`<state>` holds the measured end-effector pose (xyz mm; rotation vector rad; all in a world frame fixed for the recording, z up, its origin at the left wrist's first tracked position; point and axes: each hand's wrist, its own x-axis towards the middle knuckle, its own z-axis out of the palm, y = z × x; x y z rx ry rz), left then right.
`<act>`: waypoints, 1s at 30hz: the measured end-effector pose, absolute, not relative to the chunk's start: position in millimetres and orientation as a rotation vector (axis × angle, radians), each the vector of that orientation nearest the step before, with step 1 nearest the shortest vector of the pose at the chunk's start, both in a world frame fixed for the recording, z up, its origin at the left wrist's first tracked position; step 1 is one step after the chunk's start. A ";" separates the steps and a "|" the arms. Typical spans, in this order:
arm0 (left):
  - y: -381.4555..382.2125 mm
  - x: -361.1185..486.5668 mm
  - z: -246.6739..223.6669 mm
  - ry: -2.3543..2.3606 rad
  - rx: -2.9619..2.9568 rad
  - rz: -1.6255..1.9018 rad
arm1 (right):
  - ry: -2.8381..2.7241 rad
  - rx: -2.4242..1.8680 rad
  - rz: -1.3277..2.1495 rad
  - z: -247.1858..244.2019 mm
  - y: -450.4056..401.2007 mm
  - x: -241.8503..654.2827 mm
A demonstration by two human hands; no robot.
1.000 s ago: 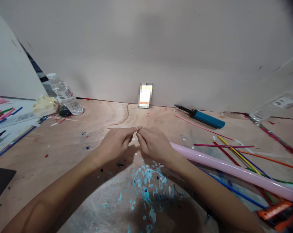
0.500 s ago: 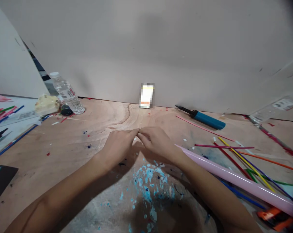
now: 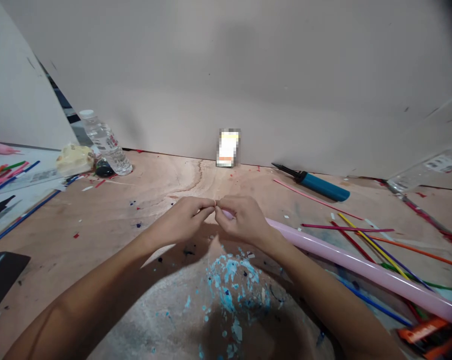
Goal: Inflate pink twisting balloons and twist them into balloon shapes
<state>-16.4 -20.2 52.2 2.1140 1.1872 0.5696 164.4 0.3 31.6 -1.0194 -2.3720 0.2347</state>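
Note:
A long, inflated pink modelling balloon (image 3: 346, 262) stretches from the lower right edge, passing behind my right wrist, to my fingers. My right hand (image 3: 246, 220) is closed around its narrow end, and a bit of pink shows under the fingers. Against it, fingertip to fingertip, my left hand (image 3: 183, 220) pinches the balloon's tip. The tip itself is mostly hidden between the fingers. Both hands are just above the wooden table (image 3: 147, 175), in front of a lit phone (image 3: 228, 148) propped against the wall.
A blue hand pump (image 3: 323, 186) lies at the back right. Uninflated balloons (image 3: 372, 245) in several colours are scattered at right, near an orange tool (image 3: 424, 331). Back left stand a leaning water bottle (image 3: 108, 142) and a wrapped yellowish item (image 3: 75, 159). A dark flat piece (image 3: 4, 275) lies left.
The fingers have shifted their pinch, and pink balloon now shows beneath my right fingers. My left wrist has lowered slightly. The balloon's right end has dropped a little.

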 end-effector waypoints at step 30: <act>-23.7 -14.8 46.0 1.391 2.491 0.541 | -2.404 -1.136 0.800 52.3 -0.5 171.5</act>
